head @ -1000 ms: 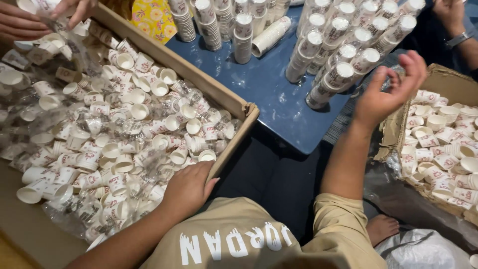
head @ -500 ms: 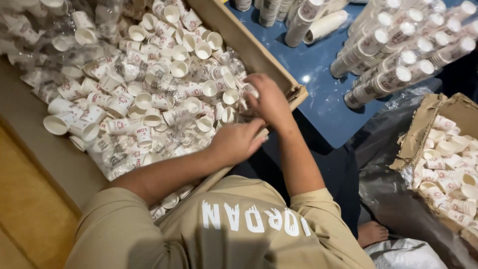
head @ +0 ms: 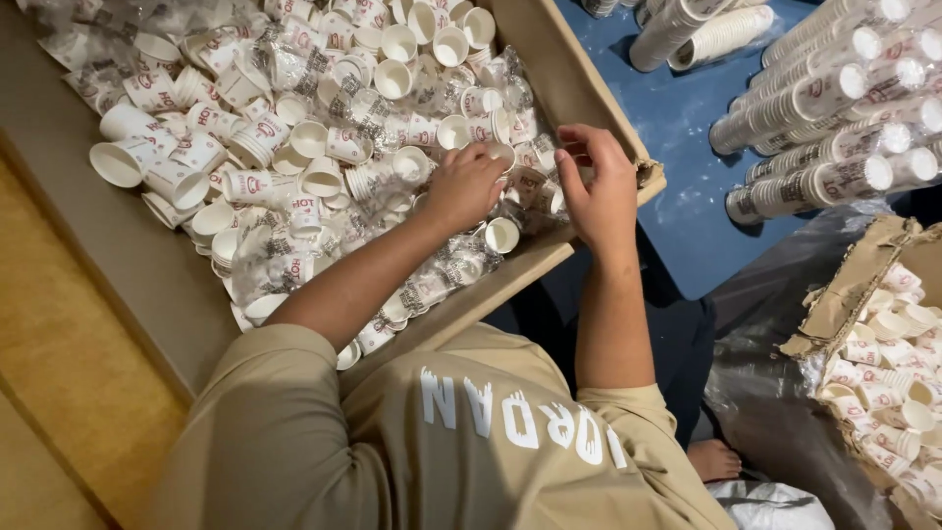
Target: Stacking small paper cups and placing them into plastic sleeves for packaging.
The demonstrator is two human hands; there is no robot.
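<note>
Both hands, the right hand (head: 601,191) newly returned beside the left hand (head: 469,182), closed on small paper cups (head: 500,157) inside the cardboard box (head: 579,88).

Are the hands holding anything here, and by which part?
Both hands are in the cardboard box of paper cups. The left hand and right hand touch cups, but a definite hold cannot be told.

The stacked cups (head: 834,147) are cut off at the right edge; the cups under the left hand (head: 466,186) are hidden.
</note>
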